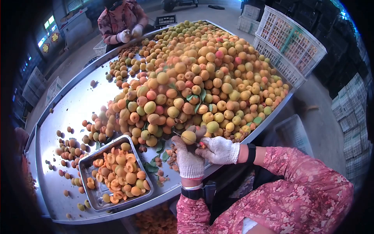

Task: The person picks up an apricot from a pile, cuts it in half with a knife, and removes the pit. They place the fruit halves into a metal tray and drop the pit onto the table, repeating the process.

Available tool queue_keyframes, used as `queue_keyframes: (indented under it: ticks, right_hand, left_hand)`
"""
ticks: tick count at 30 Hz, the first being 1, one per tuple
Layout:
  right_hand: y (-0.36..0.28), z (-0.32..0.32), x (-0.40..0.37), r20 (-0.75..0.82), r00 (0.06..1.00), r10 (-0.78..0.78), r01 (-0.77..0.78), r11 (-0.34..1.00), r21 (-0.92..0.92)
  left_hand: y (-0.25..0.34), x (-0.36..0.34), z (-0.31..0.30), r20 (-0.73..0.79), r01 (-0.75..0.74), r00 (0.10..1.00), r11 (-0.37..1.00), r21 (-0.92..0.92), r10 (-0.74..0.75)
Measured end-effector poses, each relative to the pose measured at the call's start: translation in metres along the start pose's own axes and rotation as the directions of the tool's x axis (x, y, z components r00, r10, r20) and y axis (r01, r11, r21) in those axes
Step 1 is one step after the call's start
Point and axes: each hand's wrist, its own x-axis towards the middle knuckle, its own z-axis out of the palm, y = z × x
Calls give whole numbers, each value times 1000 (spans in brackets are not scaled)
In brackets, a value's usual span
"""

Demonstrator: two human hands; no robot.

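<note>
My left hand [188,158], in a white knit glove, holds a yellow apricot [189,137] up at its fingertips. My right hand [218,150], also gloved, grips a small red-handled knife [199,144] whose thin blade lies against the apricot. Both hands sit at the near edge of a large heap of apricots [194,74] on a steel table [74,109]. A steel tray [86,165] to the left of my hands holds several halved apricots. Small brown pits [170,153] lie beside my left hand.
Another person [121,20] in a floral jacket and white gloves works at the table's far end. White plastic crates [290,39] stand at the right of the table. Loose apricots and pits scatter over the left of the table. A crate of halves [156,220] sits below the near edge.
</note>
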Motion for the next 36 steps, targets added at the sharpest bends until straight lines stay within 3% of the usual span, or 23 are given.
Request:
queue_keyframes:
  ticks: [2,3,4,7,9,11,15,17,19,21,22,24,26,29,30,34,36]
  right_hand:
    - [-14,-12,4,154,960,235,-259,952,165]
    - [-12,-13,4,152,961,232,-255,954,159]
    - [-8,-11,3,135,972,194,-213,967,142]
    - [-3,-7,-2,115,981,159,-175,973,153]
    - [3,-6,-2,123,984,127,-133,990,41]
    - [10,-1,-2,133,981,143,-145,989,6]
    - [7,2,1,101,982,160,-154,986,-65]
    - [0,-1,0,108,980,169,-164,985,-52]
    - [-5,-4,1,170,958,229,-256,954,159]
    - [11,10,-1,92,987,130,-129,992,-9]
    - [-2,2,1,125,969,215,-215,977,-15]
    - [13,7,1,79,989,129,-127,992,-23]
    - [3,0,6,127,980,156,-182,955,232]
    - [5,0,11,164,969,183,-192,981,41]
    - [4,-1,13,272,913,304,-350,926,139]
    - [11,6,13,281,921,269,-321,934,155]
    - [20,14,10,254,960,113,-202,911,358]
  left_hand:
    - [1,-1,8,9,-22,1000,999,42,22]
    - [-1,0,11,5,-209,976,923,324,219]
    - [-2,0,13,52,-356,914,736,575,402]
    - [6,-4,7,93,-277,958,790,548,272]
    - [5,-4,6,91,-263,964,832,488,251]
    - [-2,2,-4,-8,-26,1000,998,59,27]
    - [-4,5,-6,-24,20,999,997,-71,-21]
    - [-3,3,-5,-36,8,999,1000,15,-7]
    - [0,4,-5,-34,-17,999,995,98,21]
    - [-1,4,-7,4,-92,996,973,211,93]
    - [-3,1,-5,41,-161,987,959,232,156]
    - [-7,1,0,79,-312,949,881,355,304]
    - [-7,4,-2,100,-300,953,935,190,285]
    - [-5,-2,9,54,-306,952,921,241,302]
    - [-6,-1,9,27,-306,951,923,234,309]
    - [-6,1,2,-26,-267,962,959,92,270]
    - [-5,1,2,-28,-251,966,957,149,258]
